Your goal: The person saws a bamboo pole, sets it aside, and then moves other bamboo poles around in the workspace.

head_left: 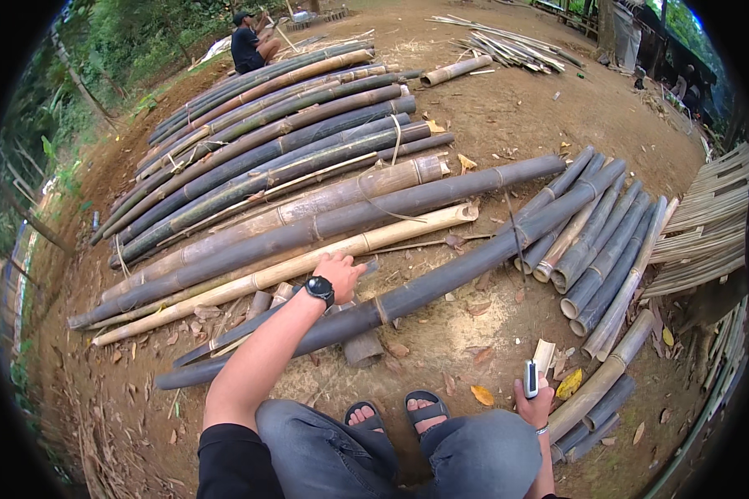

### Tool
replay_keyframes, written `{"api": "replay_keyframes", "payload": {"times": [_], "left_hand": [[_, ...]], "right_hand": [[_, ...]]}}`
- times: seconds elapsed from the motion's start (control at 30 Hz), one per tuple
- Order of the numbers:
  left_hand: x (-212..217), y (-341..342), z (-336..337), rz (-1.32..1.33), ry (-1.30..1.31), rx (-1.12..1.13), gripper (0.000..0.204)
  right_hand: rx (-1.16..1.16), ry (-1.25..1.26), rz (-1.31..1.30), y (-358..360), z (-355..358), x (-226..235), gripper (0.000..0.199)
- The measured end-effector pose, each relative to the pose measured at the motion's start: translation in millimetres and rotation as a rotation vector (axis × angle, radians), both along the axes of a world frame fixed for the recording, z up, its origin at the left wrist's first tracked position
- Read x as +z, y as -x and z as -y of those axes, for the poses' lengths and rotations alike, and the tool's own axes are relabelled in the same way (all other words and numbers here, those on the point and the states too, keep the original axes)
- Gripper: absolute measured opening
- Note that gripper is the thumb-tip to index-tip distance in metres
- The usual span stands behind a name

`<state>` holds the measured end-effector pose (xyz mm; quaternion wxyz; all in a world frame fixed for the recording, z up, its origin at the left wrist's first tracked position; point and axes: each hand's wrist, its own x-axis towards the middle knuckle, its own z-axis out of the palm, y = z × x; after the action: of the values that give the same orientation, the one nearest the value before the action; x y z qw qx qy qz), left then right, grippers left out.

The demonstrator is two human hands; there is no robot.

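My left hand [339,274], with a black watch on its wrist, reaches forward to the near side of a pale bamboo pole [395,234]. Its fingers are apart and seem to rest by the pole; the exact contact is hard to see. A dark split bamboo piece [254,326] runs beneath that hand. Closer to me, a long dark bamboo pole [424,289] lies slanting across a short bamboo block [362,348]. Low on the right, my right hand [534,406] is closed around a small white-and-dark rounded object [531,379], its kind unclear. Just beyond stands a pale bamboo offcut [544,356].
Many long bamboo poles [283,129] lie side by side at the far left. Shorter dark bamboo lengths [599,249] are piled at right, beside bundled bamboo slats [703,220]. More cut lengths [603,382] lie by my right knee. A person [254,43] sits far back; split strips [516,46] lie beyond.
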<state>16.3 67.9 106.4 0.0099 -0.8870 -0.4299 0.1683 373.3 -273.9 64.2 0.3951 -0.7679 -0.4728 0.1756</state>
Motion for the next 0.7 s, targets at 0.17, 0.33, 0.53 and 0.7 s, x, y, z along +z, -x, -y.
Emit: {"api": "replay_keyframes", "payload": {"times": [0.17, 0.33, 0.53, 0.7], "left_hand": [[44, -26, 6, -0.163, 0.076, 0.042, 0.035], [189, -163, 108, 0.148, -0.302, -0.298, 0.020], [289, -398, 291, -0.066, -0.794, -0.755, 0.028], [322, -388, 338, 0.156, -0.721, -0.905, 0.027]], "right_hand": [[0.086, 0.003, 0.103, 7, 16, 13, 0.027], [0.025, 0.117, 0.201, -14, 35, -20, 0.028], [0.004, 0.123, 0.160, -7, 35, -38, 0.030], [-0.084, 0.119, 0.171, -31, 64, -59, 0.030]]}}
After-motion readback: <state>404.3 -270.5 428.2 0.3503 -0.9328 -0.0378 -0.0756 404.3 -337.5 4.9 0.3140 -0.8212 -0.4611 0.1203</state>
